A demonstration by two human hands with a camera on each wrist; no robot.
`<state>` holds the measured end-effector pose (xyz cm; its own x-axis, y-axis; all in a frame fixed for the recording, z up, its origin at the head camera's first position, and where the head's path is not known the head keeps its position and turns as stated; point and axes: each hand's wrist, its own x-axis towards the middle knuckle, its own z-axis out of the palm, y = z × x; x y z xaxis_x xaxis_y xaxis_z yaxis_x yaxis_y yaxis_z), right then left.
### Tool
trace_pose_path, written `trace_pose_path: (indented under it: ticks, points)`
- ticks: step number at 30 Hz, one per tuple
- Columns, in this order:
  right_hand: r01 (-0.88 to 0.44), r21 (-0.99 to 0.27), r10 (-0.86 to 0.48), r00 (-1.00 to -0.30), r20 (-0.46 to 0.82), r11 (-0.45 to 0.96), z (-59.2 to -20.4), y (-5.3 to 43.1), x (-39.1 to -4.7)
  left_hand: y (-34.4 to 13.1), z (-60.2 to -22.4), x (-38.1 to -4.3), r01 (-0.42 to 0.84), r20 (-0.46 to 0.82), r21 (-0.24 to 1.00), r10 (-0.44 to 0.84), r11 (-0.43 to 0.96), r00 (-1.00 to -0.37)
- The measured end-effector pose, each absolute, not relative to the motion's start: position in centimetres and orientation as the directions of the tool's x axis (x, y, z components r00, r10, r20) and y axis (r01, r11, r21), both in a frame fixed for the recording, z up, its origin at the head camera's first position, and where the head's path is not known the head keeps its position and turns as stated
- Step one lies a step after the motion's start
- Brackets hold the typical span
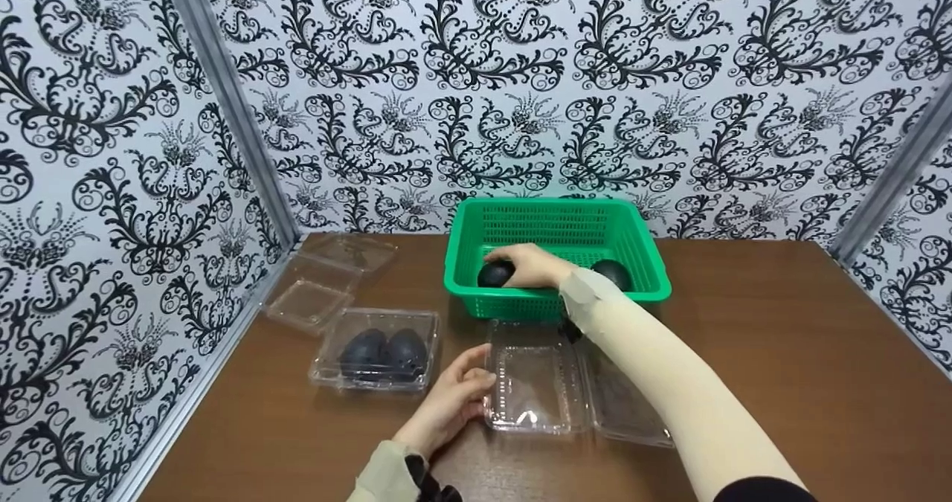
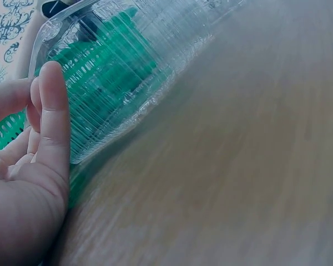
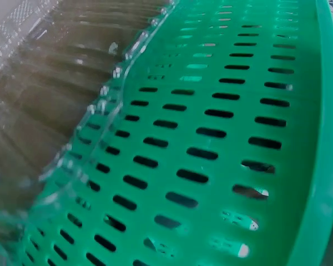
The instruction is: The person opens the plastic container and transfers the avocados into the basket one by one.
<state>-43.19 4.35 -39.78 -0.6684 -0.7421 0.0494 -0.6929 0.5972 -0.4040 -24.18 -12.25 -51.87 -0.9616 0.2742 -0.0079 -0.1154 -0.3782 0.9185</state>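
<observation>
My right hand [image 1: 529, 265] reaches into the green plastic basket [image 1: 662, 294] and grips a dark avocado [image 1: 495, 273] near its left wall. Another avocado [image 1: 611, 273] lies at the basket's right, partly behind my forearm. With my left hand [image 1: 451, 398] I hold the left edge of an unfolded clear plastic clamshell [image 1: 532, 390] in front of the basket; the thumb [image 2: 54, 111] lies along its wall in the left wrist view. The clamshell's other half [image 1: 632, 413] extends under my right forearm. In the right wrist view the basket wall [image 3: 211, 155] fills much of the picture; the hand is outside it.
Left of my left hand stands a closed clear clamshell [image 1: 424, 323] with two avocados [image 1: 385, 353] inside. Behind it, an open clamshell [image 1: 309, 294] leans toward the patterned left wall [image 1: 111, 264]. Brown tabletop [image 1: 788, 353] extends to the right.
</observation>
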Motion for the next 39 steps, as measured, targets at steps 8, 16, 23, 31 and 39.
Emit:
trace_pose_path:
  ticks: [8,16,23,31,39]
  points:
    - [-0.679,-0.42,-0.755,-0.656,-0.02,0.602,-40.1,4.0,-43.2,-12.3,-52.0,-24.2,-0.118,-0.01,0.917,0.276,-0.38,-0.961]
    - [-0.649,-0.444,-0.751,-0.655,-0.089,0.618,-40.0,3.8,-43.2,-12.3,-52.0,-24.3,-0.114,-0.003,0.917,0.279,-0.381,-0.96]
    - [-0.638,-0.449,-0.747,-0.656,-0.107,0.625,-40.1,3.9,-43.3,-12.3,-52.1,-24.3,-0.119,-0.008,0.914,0.276,-0.388,-0.961]
    - [-0.627,-0.433,-0.726,-0.68,-0.101,0.647,-40.0,4.3,-43.1,-12.2,-52.2,-24.3,-0.121,-0.015,0.916,0.27,-0.381,-0.963]
    - [-0.592,-0.432,-0.689,-0.718,-0.101,0.68,-39.3,5.1,-43.2,-12.3,-52.0,-24.3,-0.118,-0.014,0.921,0.272,-0.372,-0.962]
